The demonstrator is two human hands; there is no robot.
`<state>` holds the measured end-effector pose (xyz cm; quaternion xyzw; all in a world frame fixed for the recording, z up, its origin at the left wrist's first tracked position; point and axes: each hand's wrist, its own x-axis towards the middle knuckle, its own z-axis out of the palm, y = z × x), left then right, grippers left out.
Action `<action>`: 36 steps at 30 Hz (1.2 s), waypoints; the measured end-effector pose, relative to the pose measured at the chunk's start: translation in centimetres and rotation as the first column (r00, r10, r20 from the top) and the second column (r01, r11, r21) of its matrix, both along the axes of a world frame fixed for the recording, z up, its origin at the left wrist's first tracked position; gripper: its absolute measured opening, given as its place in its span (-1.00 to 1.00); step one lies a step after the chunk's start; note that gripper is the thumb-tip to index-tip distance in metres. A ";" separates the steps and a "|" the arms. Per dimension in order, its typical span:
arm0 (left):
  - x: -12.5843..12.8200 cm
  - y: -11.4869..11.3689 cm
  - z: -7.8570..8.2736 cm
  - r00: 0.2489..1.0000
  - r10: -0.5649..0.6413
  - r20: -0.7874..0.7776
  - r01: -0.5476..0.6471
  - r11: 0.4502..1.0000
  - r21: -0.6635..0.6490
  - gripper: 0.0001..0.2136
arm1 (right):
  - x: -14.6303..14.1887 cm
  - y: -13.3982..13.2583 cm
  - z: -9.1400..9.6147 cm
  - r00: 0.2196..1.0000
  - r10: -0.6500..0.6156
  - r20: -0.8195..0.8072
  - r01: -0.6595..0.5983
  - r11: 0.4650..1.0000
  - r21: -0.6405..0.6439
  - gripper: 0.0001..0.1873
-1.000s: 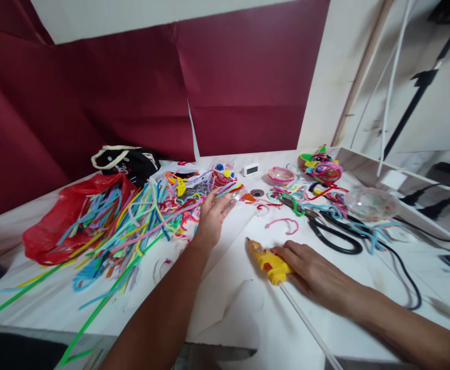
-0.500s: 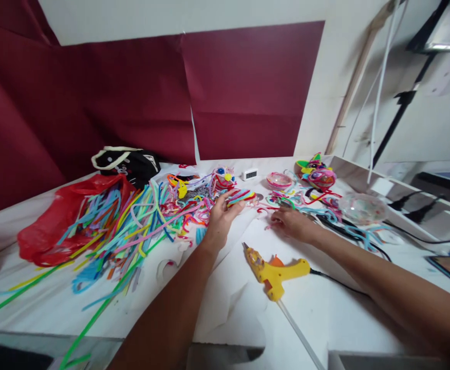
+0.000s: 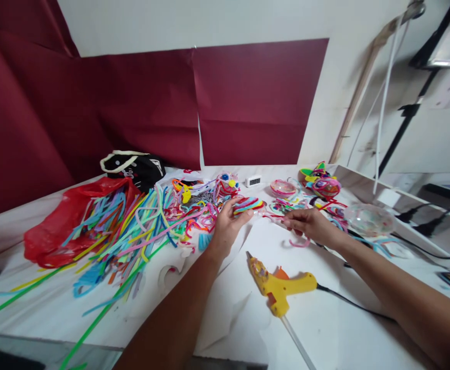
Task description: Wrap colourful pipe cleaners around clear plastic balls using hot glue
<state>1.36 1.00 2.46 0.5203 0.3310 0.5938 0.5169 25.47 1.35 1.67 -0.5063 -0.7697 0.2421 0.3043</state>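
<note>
My left hand (image 3: pixel 227 226) is closed on a flat coil of multicoloured pipe cleaners (image 3: pixel 248 204), held just above the white table (image 3: pixel 325 313). My right hand (image 3: pixel 312 225) pinches a thin pink pipe cleaner (image 3: pixel 300 242) that curls below its fingers, a short way right of the coil. A yellow glue gun (image 3: pixel 281 287) lies on the table in front of both hands, its cord running off to the right; neither hand touches it.
A big heap of loose coloured pipe cleaners (image 3: pixel 132 226) spills from a red plastic bag (image 3: pixel 55 226) at the left. A black pouch (image 3: pixel 136 167), a small white clock (image 3: pixel 253 180), finished coiled pieces (image 3: pixel 323 185), a clear dome (image 3: pixel 369 218) and cables lie behind.
My right hand let go of the glue gun, reached up to the pieces on the right and took a pink pipe cleaner. My left hand picked up the multicoloured coil.
</note>
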 end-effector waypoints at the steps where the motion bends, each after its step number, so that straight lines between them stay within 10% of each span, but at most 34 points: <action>1: 0.0 -0.1 0.1 1.000 0.001 -0.021 -0.001 1.000 0.004 -0.59 | -0.1 -0.3 0.4 0.999 0.000 -0.033 0.000 1.000 0.002 -0.49; 9: 0.5 -0.5 -0.1 0.995 -0.019 -0.098 0.023 0.999 0.036 -0.55 | -2.5 -3.4 2.2 0.938 0.026 -0.346 0.031 0.987 0.157 -0.65; 20: 1.3 -1.0 -0.1 0.984 -0.051 -0.170 0.061 0.997 0.053 -0.56 | -3.0 -4.6 1.2 0.988 0.038 -0.147 0.060 0.793 0.606 -0.91; 36: 1.5 -1.1 -0.2 0.984 -0.046 -0.175 0.057 0.997 0.057 -0.58 | -3.3 -4.9 1.1 0.999 0.013 -0.040 0.018 0.718 0.696 -0.92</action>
